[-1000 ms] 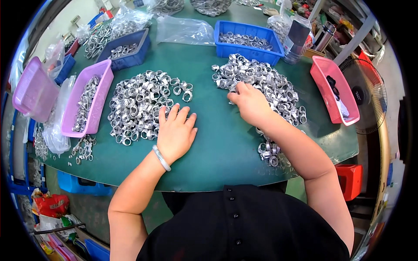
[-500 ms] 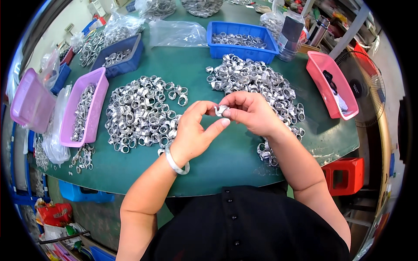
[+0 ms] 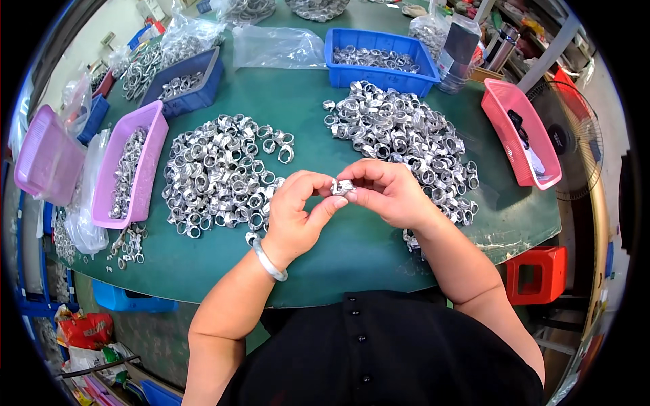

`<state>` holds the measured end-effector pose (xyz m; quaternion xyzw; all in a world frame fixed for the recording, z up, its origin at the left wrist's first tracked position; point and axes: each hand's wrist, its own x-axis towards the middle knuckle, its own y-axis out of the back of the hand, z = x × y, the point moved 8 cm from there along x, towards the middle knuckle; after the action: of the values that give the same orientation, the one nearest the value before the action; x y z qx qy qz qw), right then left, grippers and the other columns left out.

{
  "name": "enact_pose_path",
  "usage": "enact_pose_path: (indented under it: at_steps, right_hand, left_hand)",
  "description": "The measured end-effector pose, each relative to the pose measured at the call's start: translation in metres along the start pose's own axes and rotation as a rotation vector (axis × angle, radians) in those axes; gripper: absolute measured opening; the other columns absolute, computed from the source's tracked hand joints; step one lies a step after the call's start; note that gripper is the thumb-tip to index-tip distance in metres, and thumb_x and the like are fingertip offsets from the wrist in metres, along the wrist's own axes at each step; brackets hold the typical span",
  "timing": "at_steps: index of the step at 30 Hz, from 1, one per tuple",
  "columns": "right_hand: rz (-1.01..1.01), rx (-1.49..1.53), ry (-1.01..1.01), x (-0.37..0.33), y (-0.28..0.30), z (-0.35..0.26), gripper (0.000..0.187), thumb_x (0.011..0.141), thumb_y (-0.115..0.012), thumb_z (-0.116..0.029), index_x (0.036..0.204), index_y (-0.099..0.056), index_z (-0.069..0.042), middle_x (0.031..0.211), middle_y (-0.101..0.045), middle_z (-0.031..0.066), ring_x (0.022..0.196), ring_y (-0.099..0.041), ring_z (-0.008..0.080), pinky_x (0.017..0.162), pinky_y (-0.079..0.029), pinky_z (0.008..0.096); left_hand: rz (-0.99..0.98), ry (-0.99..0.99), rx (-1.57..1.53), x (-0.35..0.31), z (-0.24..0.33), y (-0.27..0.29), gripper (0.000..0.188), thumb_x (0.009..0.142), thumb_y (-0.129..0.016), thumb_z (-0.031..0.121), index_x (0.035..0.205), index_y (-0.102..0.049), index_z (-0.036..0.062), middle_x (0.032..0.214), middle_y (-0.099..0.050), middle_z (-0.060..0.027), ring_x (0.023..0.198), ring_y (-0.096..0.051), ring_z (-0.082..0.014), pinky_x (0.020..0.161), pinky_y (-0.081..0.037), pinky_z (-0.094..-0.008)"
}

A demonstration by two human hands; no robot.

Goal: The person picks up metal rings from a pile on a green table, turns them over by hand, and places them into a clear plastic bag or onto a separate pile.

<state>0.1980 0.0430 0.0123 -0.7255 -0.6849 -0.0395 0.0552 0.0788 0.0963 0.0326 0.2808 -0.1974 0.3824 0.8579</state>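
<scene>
Between my two hands is a small silver ring-shaped metal part (image 3: 343,187), raised above the table's near half. My right hand (image 3: 393,195) pinches it from the right with thumb and fingers. From the left, my left hand (image 3: 296,211) closes its thumb and forefinger on the part's other side; a pale bangle circles that wrist. A broad heap of similar metal rings (image 3: 213,172) spreads beside and beyond my left hand. Another heap (image 3: 399,128) lies beyond my right hand and partly behind its forearm.
The green table (image 3: 311,145) carries a pink-purple basket (image 3: 159,139) of rings at left. Two blue bins, one at back left (image 3: 215,78) and one at back centre (image 3: 386,82), hold rings too. A pink basket (image 3: 504,139), fan (image 3: 579,135) and red stool (image 3: 552,274) are at right.
Both hands have moved slightly down toward me with the metal part, which has turned. My left thumb and forefinger have closed onto it.
</scene>
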Motion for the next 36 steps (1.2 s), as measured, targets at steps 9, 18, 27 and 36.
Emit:
enact_pose_path:
  at_steps: [9, 18, 27, 36]
  right_hand:
    - [0.016, 0.097, -0.219, -0.005, 0.0, 0.013, 0.017, 0.087, -0.057, -0.006, 0.102, -0.059, 0.002, 0.086, -0.063, 0.0049, 0.072, -0.058, 0.008, 0.063, -0.049, 0.0232]
    - [0.025, 0.447, -0.304, -0.006, -0.004, 0.024, 0.019, 0.088, -0.057, -0.01, 0.102, -0.056, 0.003, 0.084, -0.062, 0.0085, 0.069, -0.061, 0.0133, 0.061, -0.052, 0.0262]
    - [0.043, 0.426, -0.296, -0.006, -0.004, 0.029, 0.019, 0.089, -0.056, -0.011, 0.102, -0.056, 0.003, 0.086, -0.062, 0.0101, 0.07, -0.062, 0.0155, 0.061, -0.053, 0.0277]
    - [0.026, 0.576, -0.387, -0.009, -0.008, 0.034, 0.021, 0.09, -0.055, -0.014, 0.099, -0.055, 0.005, 0.084, -0.062, 0.012, 0.066, -0.062, 0.0164, 0.057, -0.053, 0.0265]
  left_hand:
    - [-0.018, 0.0, -0.048, -0.005, -0.001, -0.003, 0.021, 0.074, -0.069, 0.004, 0.092, -0.06, 0.0013, 0.077, -0.059, -0.0056, 0.07, -0.055, -0.0146, 0.065, -0.045, -0.0254]
    - [-0.055, 0.227, -0.227, -0.012, -0.019, -0.011, 0.024, 0.078, -0.067, 0.003, 0.098, -0.055, -0.0005, 0.081, -0.057, -0.0034, 0.073, -0.054, -0.0093, 0.069, -0.047, -0.0231]
    - [-0.022, 0.217, -0.255, -0.013, -0.019, -0.012, 0.024, 0.076, -0.071, 0.011, 0.092, -0.057, 0.001, 0.074, -0.059, -0.0034, 0.067, -0.055, -0.0093, 0.063, -0.047, -0.0235]
    - [-0.062, 0.291, -0.277, -0.015, -0.022, -0.017, 0.02, 0.078, -0.069, 0.01, 0.091, -0.057, 0.0007, 0.079, -0.06, -0.0034, 0.071, -0.056, -0.0092, 0.065, -0.047, -0.0231]
